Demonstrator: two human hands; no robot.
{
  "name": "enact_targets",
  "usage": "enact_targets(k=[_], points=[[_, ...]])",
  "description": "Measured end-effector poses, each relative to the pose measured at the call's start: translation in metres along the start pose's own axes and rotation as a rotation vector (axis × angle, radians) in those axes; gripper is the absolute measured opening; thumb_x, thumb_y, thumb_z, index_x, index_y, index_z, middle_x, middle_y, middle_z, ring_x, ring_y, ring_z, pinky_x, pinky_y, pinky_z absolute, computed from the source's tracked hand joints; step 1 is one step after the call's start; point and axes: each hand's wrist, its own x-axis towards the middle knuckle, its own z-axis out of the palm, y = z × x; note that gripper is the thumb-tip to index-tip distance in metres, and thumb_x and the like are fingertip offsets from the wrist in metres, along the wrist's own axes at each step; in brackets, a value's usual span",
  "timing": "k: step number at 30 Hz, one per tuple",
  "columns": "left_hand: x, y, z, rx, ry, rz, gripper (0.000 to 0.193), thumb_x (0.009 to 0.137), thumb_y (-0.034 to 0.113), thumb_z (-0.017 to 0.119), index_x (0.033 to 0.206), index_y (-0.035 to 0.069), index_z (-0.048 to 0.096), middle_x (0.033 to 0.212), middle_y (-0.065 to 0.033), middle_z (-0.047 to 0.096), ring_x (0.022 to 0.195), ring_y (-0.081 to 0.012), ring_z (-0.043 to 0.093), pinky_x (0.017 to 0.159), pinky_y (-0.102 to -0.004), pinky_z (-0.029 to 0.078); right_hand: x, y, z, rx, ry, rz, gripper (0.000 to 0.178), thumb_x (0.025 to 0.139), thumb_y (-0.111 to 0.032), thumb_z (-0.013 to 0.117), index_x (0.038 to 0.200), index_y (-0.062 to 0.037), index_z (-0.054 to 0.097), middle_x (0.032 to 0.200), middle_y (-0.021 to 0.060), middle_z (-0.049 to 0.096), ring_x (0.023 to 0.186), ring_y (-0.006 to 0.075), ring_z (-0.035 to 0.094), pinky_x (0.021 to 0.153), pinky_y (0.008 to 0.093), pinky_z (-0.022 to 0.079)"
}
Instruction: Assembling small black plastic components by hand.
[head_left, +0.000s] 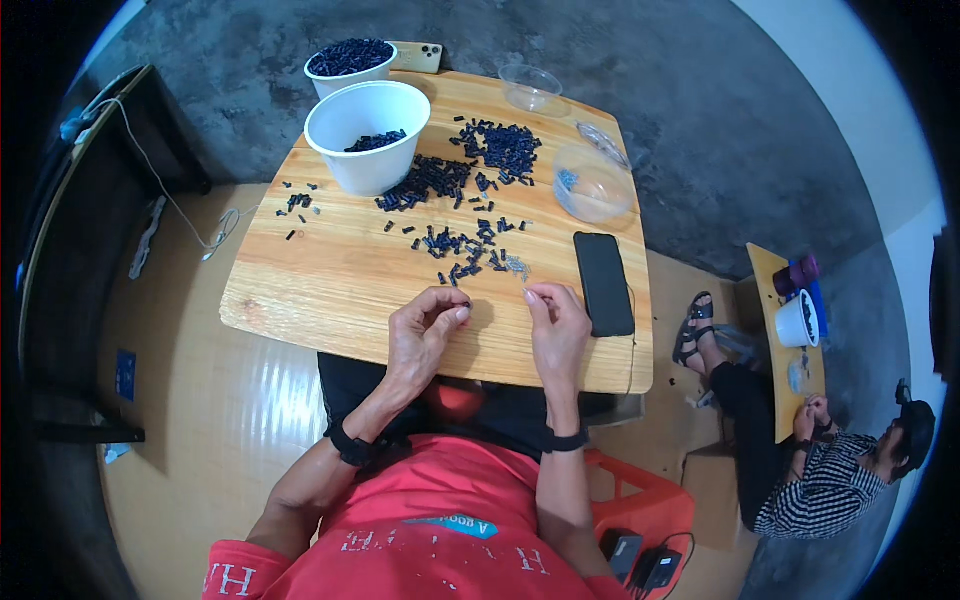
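Over the near part of the wooden table (330,300), my left hand (420,335) pinches a small dark cylindrical piece (465,304) between thumb and fingertips; most of the piece is covered. To its right, my right hand (560,328) is closed in a pinch. Whatever lies between those fingertips is too small to make out. Just beyond the fingers lies a little cluster of tiny pale grey parts (517,267). Loose dark cylindrical pieces (455,242) are scattered beside it, with larger heaps (502,150) farther back.
A white tub (368,160) holding dark pieces stands at back left, a fuller tub (350,80) behind it. On the right are a clear bowl (592,185) and a black phone (604,285). Another person (825,480) sits at a separate table (785,380) on the far right.
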Motion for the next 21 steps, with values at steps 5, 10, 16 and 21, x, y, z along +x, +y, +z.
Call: enact_targets(k=[5, 10, 16, 21], points=[[-0.01, 0.02, 0.008, -0.179, -0.06, -0.112, 0.021, 0.085, -0.002, 0.064, 0.106, -0.002, 0.064, 0.095, -0.0077, 0.068, 0.084, -0.0125, 0.064, 0.078, -0.0255, 0.052, -0.02, -0.019, -0.012, 0.651, -0.06, 0.253, 0.01, 0.087, -0.005, 0.067, 0.095, 0.0012, 0.064, 0.089, 0.003, 0.066, 0.08, 0.0059, 0.058, 0.073, 0.0196, 0.046], [-0.015, 0.028, 0.011, -0.231, -0.112, -0.107, 0.022, 0.084, -0.002, 0.066, 0.105, -0.001, 0.065, 0.095, -0.0088, 0.068, 0.083, -0.0135, 0.065, 0.078, -0.0262, 0.053, -0.033, -0.031, -0.016, 0.712, -0.079, 0.257, 0.013, 0.086, -0.005, 0.068, 0.097, 0.0001, 0.063, 0.09, 0.0041, 0.066, 0.081, 0.0074, 0.059, 0.075, 0.0215, 0.047], [-0.017, 0.036, 0.013, -0.295, -0.135, -0.106, 0.022, 0.085, -0.001, 0.065, 0.107, -0.001, 0.065, 0.095, -0.0119, 0.069, 0.083, -0.0155, 0.066, 0.078, -0.0277, 0.053, -0.043, -0.046, -0.02, 0.697, -0.057, 0.199, 0.013, 0.087, -0.005, 0.067, 0.098, 0.0001, 0.063, 0.092, 0.0053, 0.066, 0.083, 0.0092, 0.061, 0.076, 0.0231, 0.048], [-0.018, 0.036, 0.01, -0.326, -0.143, -0.125, 0.025, 0.086, -0.001, 0.063, 0.112, 0.0, 0.062, 0.096, -0.0138, 0.069, 0.084, -0.0169, 0.066, 0.079, -0.0291, 0.054, -0.049, -0.049, -0.019, 0.621, -0.064, 0.171, 0.015, 0.087, -0.006, 0.066, 0.1, 0.0005, 0.063, 0.089, 0.005, 0.066, 0.082, 0.0099, 0.061, 0.075, 0.0238, 0.049]])
